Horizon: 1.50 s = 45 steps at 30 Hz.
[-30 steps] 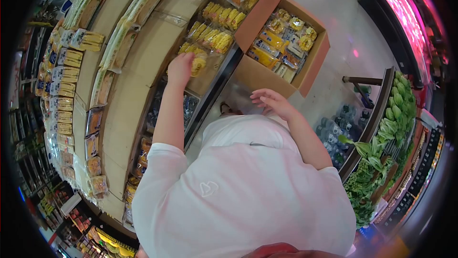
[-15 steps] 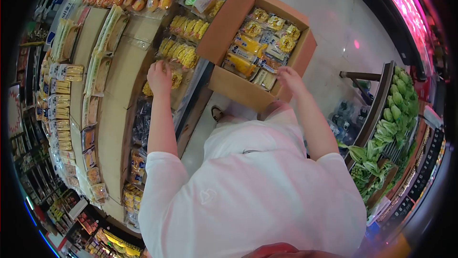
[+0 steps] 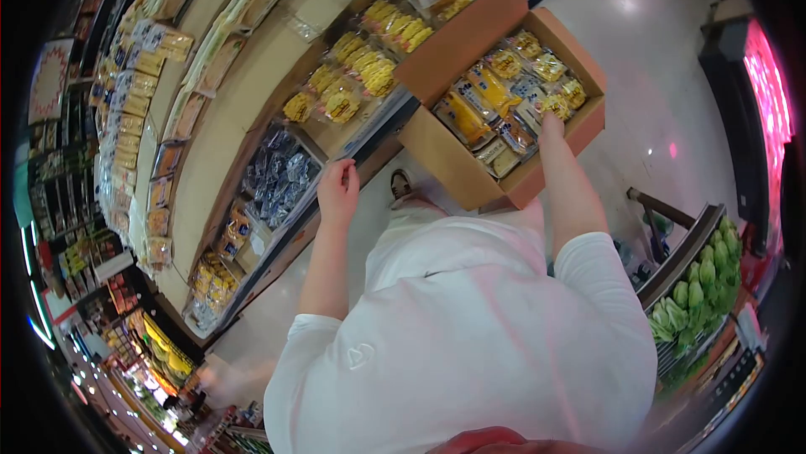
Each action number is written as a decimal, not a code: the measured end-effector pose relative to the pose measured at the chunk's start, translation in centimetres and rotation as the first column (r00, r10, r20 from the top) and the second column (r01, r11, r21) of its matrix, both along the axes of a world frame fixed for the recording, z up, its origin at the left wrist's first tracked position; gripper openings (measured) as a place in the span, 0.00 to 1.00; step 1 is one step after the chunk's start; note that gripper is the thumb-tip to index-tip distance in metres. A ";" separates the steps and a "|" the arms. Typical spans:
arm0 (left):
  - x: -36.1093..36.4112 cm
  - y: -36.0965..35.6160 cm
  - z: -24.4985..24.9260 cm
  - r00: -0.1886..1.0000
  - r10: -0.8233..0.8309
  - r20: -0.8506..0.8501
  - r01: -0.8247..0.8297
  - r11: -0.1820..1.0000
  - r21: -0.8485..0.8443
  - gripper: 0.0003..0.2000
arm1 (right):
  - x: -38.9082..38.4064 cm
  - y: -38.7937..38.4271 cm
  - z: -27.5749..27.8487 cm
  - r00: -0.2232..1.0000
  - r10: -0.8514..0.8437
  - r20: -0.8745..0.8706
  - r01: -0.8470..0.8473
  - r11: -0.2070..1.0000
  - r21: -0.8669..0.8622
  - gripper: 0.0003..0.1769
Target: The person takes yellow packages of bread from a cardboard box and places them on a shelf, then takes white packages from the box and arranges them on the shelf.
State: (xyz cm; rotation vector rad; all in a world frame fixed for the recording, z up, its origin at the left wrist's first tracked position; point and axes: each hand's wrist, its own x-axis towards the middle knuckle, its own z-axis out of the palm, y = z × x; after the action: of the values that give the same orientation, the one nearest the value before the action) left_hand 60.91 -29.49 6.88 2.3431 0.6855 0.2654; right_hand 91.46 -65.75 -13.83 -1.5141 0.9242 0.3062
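Observation:
My right hand (image 3: 552, 128) reaches into an open cardboard box (image 3: 579, 152), touching or just over a clear-wrapped round yellow pastry (image 3: 557, 105). The hand itself hides its fingertips, so I cannot see whether they grip. Other wrapped yellow pastries (image 3: 505, 65) and long orange-yellow packets (image 3: 470, 115) fill the box. My left hand (image 3: 337, 190) hovers by the shelf's front edge, fingers loosely bent, with nothing visible in it. Beyond it, wrapped yellow pastries (image 3: 340, 101) lie in rows on the shelf. Dark blue small packets (image 3: 281, 173) fill the compartment to its left.
Tiered shelves (image 3: 222, 110) with packaged bread (image 3: 138, 114) curve along my left. At right stands a rack of green leafy vegetables (image 3: 701, 282). A pink-lit display case (image 3: 766, 110) is farther back. My shoe (image 3: 401, 184) shows on the floor between shelf and box.
My left hand has drawn back from the pastries on the shelf to its front edge. My right hand has moved from the box's near side in over its contents. The view has turned.

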 end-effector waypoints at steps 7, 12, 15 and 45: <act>-2.4 2.3 0.8 1.000 -0.013 0.015 0.012 0.999 0.047 0.06 | -3.6 1.0 2.7 0.999 -0.020 -0.040 0.018 0.999 -0.033 0.22; -1.8 5.2 1.2 0.994 -0.098 0.044 0.098 0.995 0.009 0.06 | -6.3 1.2 4.1 0.997 -0.070 0.023 0.070 0.997 0.027 0.22; -1.4 7.1 1.1 0.985 -0.153 0.074 0.162 0.978 -0.130 0.07 | -10.6 3.5 8.4 0.988 -0.019 0.155 -0.007 0.986 0.165 0.21; 8.9 13.4 -5.3 0.906 -0.418 -0.074 0.424 0.884 0.199 0.16 | -31.4 22.8 24.3 0.528 0.815 0.241 -0.846 0.530 0.061 0.14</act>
State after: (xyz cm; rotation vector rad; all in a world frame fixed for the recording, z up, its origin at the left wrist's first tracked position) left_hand 69.81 -16.05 1.60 2.6308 0.1483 0.1107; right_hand 60.05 -42.93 10.47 -1.6996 -0.0778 0.9069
